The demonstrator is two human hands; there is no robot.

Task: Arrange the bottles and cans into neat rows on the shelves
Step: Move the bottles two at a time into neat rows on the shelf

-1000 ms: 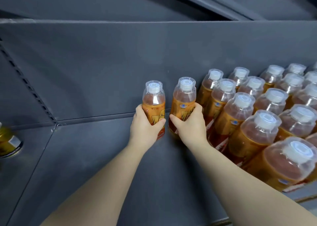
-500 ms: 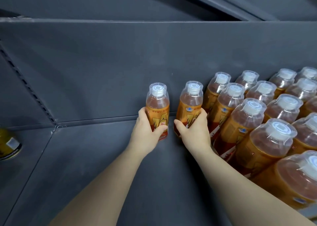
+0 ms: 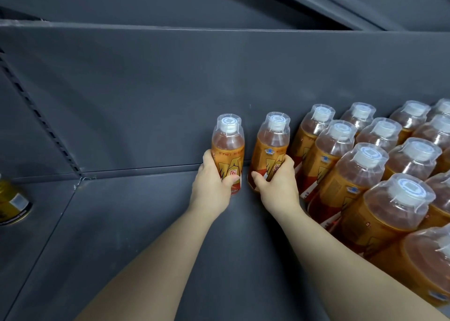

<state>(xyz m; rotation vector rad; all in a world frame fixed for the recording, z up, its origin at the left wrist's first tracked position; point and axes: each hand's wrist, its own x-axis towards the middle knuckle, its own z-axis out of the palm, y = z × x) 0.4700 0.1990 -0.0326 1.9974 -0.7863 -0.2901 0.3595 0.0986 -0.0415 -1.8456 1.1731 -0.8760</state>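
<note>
Two orange-labelled drink bottles with clear overcaps stand upright at the back of a dark grey shelf (image 3: 146, 223). My left hand (image 3: 214, 186) is wrapped around the left bottle (image 3: 227, 147). My right hand (image 3: 277, 184) grips the right bottle (image 3: 271, 147), which stands close beside the back bottle of the packed rows (image 3: 365, 174) of the same drink on the right. A small gap separates the two held bottles.
The shelf's back wall (image 3: 170, 89) rises right behind the bottles. A gold can (image 3: 12, 203) lies at the far left edge. A perforated upright strip (image 3: 41, 118) runs along the left. Bare shelf lies to the left of my hands.
Both bottles have been pushed a little further back and to the right, towards the packed rows. My grip on each is unchanged. The view has shifted slightly.
</note>
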